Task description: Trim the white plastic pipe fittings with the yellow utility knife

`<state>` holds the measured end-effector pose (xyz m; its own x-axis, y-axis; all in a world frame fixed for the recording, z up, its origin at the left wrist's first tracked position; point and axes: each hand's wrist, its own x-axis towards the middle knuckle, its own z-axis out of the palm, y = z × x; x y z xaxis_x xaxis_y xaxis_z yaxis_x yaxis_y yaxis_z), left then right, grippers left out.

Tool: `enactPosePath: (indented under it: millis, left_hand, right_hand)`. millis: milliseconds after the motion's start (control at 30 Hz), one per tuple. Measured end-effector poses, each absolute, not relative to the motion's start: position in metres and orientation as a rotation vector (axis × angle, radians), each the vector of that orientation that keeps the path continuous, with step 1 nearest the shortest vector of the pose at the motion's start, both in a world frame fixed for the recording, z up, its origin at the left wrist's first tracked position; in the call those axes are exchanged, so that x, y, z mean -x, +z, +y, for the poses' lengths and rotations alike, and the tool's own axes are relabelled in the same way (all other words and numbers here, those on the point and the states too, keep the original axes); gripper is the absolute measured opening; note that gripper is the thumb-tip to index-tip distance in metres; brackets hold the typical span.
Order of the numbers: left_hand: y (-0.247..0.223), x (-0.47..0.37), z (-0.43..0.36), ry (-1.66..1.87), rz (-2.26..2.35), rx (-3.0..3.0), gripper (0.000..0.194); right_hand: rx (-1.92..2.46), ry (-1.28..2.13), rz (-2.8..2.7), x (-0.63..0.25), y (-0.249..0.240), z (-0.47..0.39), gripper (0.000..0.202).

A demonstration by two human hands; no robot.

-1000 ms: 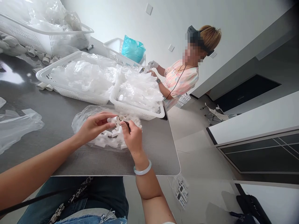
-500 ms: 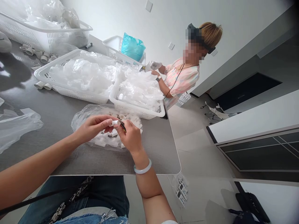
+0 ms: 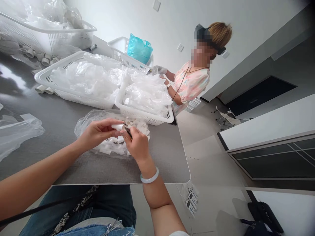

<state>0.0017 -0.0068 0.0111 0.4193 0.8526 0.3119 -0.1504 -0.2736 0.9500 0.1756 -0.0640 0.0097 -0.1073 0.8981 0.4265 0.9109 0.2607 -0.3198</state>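
Observation:
My left hand pinches a short white plastic tube between thumb and fingers. Wrapped round a small dark-bladed knife, my right hand brings the blade against the tube's right end. Both hands are raised over a clear plastic bag on the grey table. Many short white tube pieces lie on that bag, partly hidden by my hands.
White baskets full of clear plastic stand behind my hands. More pipe pieces lie at the left, near a plastic sheet. A person works beyond the table's far right corner.
The white tube now shows more of its length from my left fingers, which have straightened. The knife has stayed at its right end. The other person's head and hands have shifted slightly.

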Motion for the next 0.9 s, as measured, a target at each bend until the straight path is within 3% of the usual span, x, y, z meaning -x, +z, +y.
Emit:
enactPosePath:
  millis: [367,900]
  left_hand:
    - [0.0041,0.0006,-0.0093,1.36,0.732,-2.0,0.015]
    - [0.0075,-0.0037,-0.0157,1.377,0.81,-2.03,0.014]
  right_hand:
    - [1.646,-0.212,-1.969,-0.1716,0.0068,-0.0663,0.065]
    - [1.724,0.038,-1.946,-0.1666,0.0074,-0.0678,0.057]
